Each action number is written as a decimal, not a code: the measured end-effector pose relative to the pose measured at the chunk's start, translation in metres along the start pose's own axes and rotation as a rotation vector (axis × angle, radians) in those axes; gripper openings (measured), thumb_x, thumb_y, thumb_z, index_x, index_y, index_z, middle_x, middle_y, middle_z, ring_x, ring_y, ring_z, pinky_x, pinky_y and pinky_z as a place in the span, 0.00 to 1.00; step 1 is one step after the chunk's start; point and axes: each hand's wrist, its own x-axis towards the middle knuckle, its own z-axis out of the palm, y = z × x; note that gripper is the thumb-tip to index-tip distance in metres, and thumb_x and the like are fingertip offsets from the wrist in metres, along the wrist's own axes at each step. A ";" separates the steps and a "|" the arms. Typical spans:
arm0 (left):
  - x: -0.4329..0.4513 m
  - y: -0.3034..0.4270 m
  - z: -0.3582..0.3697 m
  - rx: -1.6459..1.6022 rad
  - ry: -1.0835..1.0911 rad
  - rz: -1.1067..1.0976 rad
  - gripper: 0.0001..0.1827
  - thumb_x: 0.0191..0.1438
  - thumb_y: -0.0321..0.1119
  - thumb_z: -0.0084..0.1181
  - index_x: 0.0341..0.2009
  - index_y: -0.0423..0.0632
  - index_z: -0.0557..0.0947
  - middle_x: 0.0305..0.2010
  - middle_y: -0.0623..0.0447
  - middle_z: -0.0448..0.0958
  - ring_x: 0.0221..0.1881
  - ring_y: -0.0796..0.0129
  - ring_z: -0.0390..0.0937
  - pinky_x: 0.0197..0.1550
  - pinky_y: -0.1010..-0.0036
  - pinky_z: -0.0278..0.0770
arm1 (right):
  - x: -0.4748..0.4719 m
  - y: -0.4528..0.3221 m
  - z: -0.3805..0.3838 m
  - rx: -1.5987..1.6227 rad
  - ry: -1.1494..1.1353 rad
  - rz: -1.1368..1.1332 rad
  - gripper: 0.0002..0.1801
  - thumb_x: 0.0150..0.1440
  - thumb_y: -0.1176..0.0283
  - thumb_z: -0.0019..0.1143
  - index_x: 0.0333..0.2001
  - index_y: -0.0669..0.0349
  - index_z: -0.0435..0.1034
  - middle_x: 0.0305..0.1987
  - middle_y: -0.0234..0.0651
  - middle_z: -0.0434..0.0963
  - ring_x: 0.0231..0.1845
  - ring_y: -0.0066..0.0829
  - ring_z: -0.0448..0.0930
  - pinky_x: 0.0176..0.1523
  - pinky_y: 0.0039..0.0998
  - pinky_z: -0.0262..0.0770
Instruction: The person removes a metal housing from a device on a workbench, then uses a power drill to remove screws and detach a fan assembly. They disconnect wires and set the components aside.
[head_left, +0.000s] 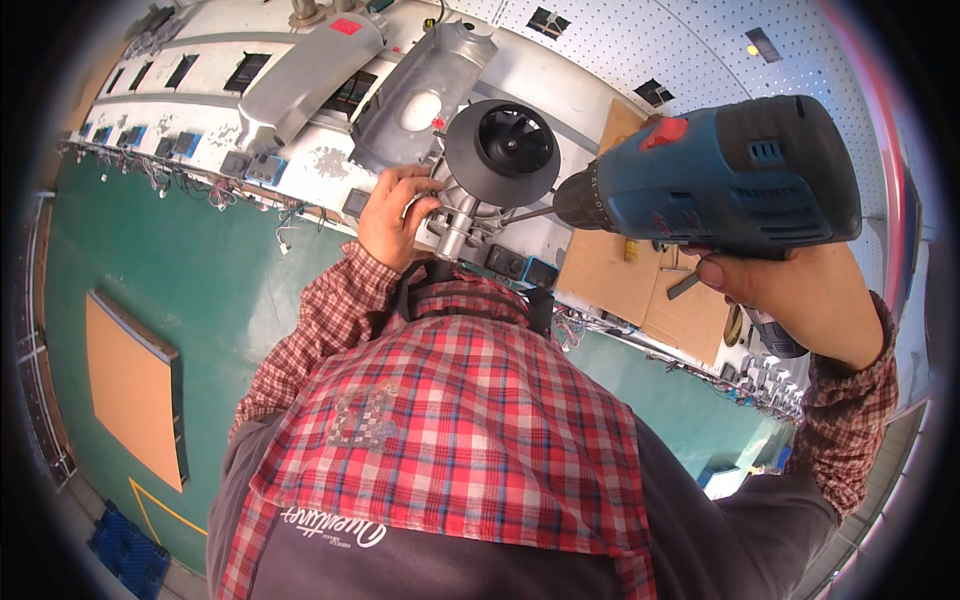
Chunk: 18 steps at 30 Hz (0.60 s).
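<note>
My right hand (795, 292) grips a blue and black cordless drill driver (720, 176), raised at the right. Its long bit (529, 216) points left, and the tip meets the metal fitting (456, 229) below a dark impeller wheel (506, 150). My left hand (397, 214) pinches the left side of that fitting between thumb and fingers. A small dark piece shows at the fingertips, too small to name. The impeller's open, bladed side faces up. Behind it lies an open grey metal housing (427, 90) with a round hole.
A closed silver metal casing (315, 75) with a red label lies at the back left of the white workbench (330, 161). Cardboard (607, 277) covers the bench at the right. Black and blue boxes (262, 166) and hanging cables (221, 191) line the near edge. A perforated panel (705, 45) stands behind.
</note>
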 end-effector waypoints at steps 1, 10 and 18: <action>0.000 0.000 0.000 -0.002 0.004 -0.001 0.09 0.49 0.28 0.58 0.37 0.44 0.79 0.44 0.48 0.73 0.44 0.58 0.72 0.44 0.70 0.71 | 0.001 0.000 0.001 -0.001 -0.002 0.008 0.15 0.46 0.77 0.64 0.39 0.67 0.73 0.31 0.32 0.77 0.27 0.19 0.74 0.31 0.20 0.71; 0.001 0.002 0.000 -0.003 0.007 -0.016 0.10 0.49 0.30 0.58 0.38 0.44 0.79 0.44 0.47 0.73 0.45 0.57 0.72 0.45 0.70 0.71 | 0.007 -0.011 0.001 -0.165 -0.103 0.121 0.19 0.45 0.76 0.65 0.42 0.65 0.71 0.34 0.33 0.78 0.33 0.21 0.76 0.38 0.24 0.73; 0.001 0.002 -0.002 -0.036 0.080 -0.090 0.19 0.47 0.31 0.60 0.46 0.46 0.75 0.46 0.46 0.71 0.47 0.55 0.71 0.47 0.70 0.70 | 0.022 -0.016 -0.001 -0.130 -0.098 0.106 0.18 0.48 0.75 0.64 0.43 0.67 0.69 0.36 0.34 0.78 0.35 0.21 0.76 0.35 0.24 0.74</action>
